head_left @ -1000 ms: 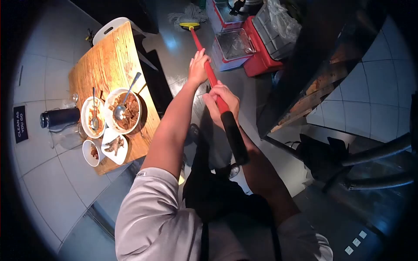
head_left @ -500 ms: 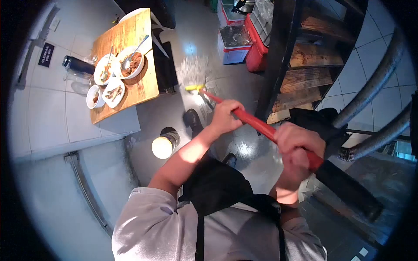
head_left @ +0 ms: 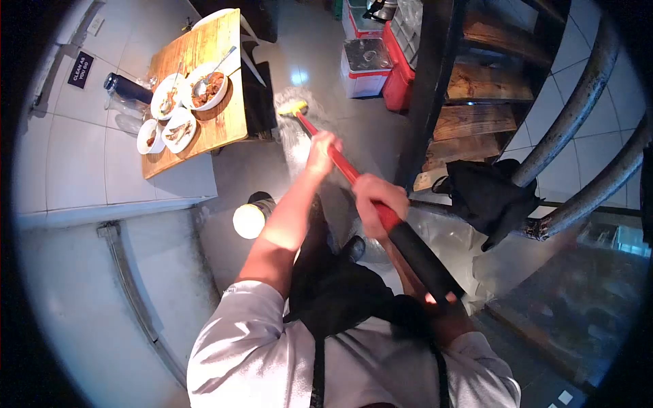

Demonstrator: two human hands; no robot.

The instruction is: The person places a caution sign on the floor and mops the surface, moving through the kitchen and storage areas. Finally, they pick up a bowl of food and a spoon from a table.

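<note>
A red mop handle [head_left: 345, 167] with a black end grip [head_left: 423, 262] runs diagonally across the middle of the view. Wrapped round its middle is my left hand [head_left: 322, 151], and my right hand [head_left: 381, 204] grips it further back, just ahead of the black part. At the far end a yellow mop head clamp [head_left: 293, 108] holds pale strands that are blurred on the grey floor [head_left: 340, 51], beside the wooden table.
Bowls of food [head_left: 206, 86] and a dark bottle [head_left: 128, 88] stand on the wooden table [head_left: 228, 129] at the left. Coolers [head_left: 365, 68], wooden steps [head_left: 476, 122] and a black cloth on a pipe [head_left: 486, 194] are beyond and right. A round yellowish-lidded container [head_left: 249, 221] stands near my feet.
Both hands have moved left with the mop handle, the right one further. The mop head has gone forward and slightly left, and the handle is now steeper in view.
</note>
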